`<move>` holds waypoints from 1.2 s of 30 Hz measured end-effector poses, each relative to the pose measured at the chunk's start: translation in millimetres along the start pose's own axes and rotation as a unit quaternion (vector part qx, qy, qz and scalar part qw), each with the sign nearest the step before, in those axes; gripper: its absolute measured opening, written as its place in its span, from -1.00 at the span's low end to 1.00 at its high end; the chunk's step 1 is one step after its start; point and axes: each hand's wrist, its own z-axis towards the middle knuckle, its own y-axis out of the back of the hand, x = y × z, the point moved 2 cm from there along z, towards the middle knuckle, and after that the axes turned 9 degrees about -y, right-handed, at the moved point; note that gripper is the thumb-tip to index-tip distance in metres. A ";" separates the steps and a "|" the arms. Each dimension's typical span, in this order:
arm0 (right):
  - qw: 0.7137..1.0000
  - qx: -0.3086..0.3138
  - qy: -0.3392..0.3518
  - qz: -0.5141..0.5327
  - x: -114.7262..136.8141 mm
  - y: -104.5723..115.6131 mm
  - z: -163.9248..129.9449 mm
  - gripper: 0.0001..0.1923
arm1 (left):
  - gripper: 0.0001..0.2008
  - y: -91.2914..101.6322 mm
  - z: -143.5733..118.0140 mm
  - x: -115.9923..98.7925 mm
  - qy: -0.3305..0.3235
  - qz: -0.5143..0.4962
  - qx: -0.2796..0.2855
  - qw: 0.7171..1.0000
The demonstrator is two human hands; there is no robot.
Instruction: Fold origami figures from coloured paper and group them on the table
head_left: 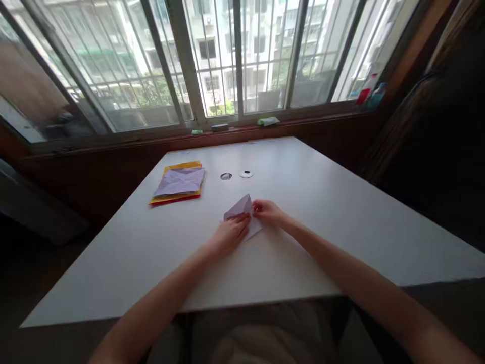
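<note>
Your two forearms reach out over the white table point(341, 212). Your left hand point(231, 233) lies flat, pressing on a folded pale lilac paper point(242, 208) near mid-table, and your right hand point(268, 211) pinches its right edge. Further left lies a stack of coloured paper sheets point(178, 184); two small round discs point(235, 175) sit beyond. No writing is readable anywhere.

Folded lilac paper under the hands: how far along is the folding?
Done: the lilac paper already carries several folds. In hand: the left hand presses it to the table; the right hand pinches a raised flap. Left: the final shape is unclear; the coloured stack lies untouched.
</note>
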 end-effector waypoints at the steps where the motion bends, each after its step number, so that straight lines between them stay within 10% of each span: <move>1: 1.000 0.004 -0.004 0.003 0.4 1.5 0.9 -0.79 | -0.61 0.5 -0.2 -0.2 -0.001 0.000 -0.001 1.000; 28: 0.966 -0.163 0.024 -0.198 8.3 -1.9 -8.6 -0.89 | -0.66 3.3 -3.0 -1.1 -0.010 -0.004 -0.046 0.999; 36: 0.967 -0.131 0.136 -0.173 18.8 -9.8 -17.9 -0.96 | -0.76 11.5 -1.5 -3.4 -0.005 -0.028 -0.066 0.997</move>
